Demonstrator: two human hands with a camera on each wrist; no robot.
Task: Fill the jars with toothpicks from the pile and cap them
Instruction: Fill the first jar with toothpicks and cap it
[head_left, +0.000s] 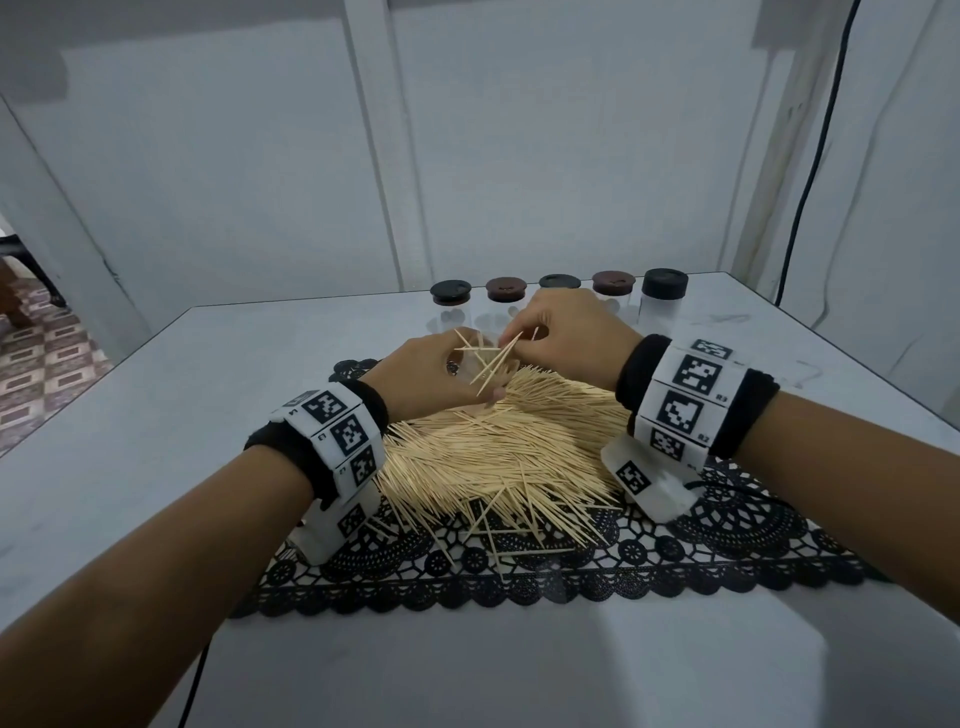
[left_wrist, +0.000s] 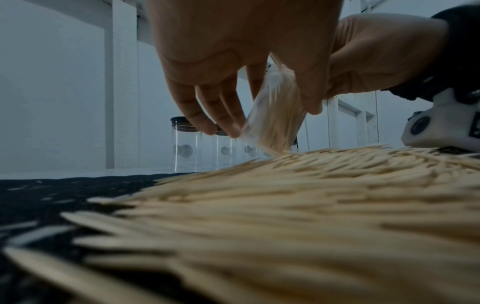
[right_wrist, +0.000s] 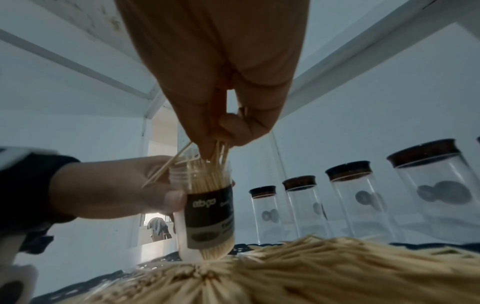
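A big pile of toothpicks (head_left: 498, 447) lies on a black lace mat (head_left: 727, 540). My left hand (head_left: 431, 374) grips a small clear jar with a dark label (right_wrist: 207, 209), uncapped, packed with toothpicks and standing on the far edge of the pile (right_wrist: 285, 271). My right hand (head_left: 566, 338) is over the jar's mouth and pinches a small bunch of toothpicks (right_wrist: 219, 150) whose tips reach into it. A few sticks (head_left: 488, 364) poke out sideways between the hands. In the left wrist view the jar (left_wrist: 272, 119) leans between my fingers.
Several capped clear jars (head_left: 664, 301) with dark or brown lids stand in a row behind my hands, near the table's (head_left: 156, 415) far edge. Loose toothpicks (head_left: 498, 540) are scattered on the mat toward me. A black cable (head_left: 810, 171) hangs on the right wall.
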